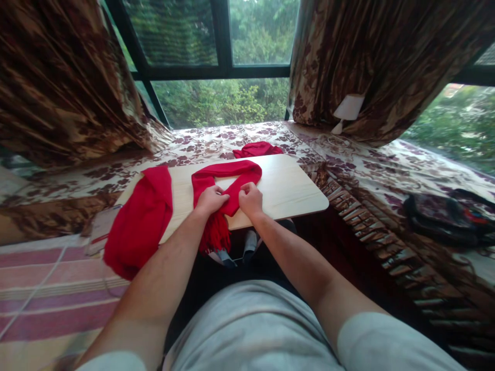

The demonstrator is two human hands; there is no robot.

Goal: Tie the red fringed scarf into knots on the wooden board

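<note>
A red scarf (232, 168) lies in a loop on a small pale wooden table (288, 188), its ends crossing near the front edge. Its fringe (215, 236) hangs over that edge. My left hand (211, 199) is closed on the scarf at the left side of the crossing, with thumb and fingers together. On the right side, my right hand (251, 199) pinches the scarf's edge with curled fingers. A folded red cloth (141, 221) drapes over the table's left end. Behind the table sits another bunched red cloth (258, 149).
A flower-patterned window seat (209, 139) runs behind the table. On it stand a small white lamp (349, 108) and, at right, a dark bag (444, 219). A striped bedspread (50, 288) is at left, with a flat pale object (102, 229) beside the folded cloth.
</note>
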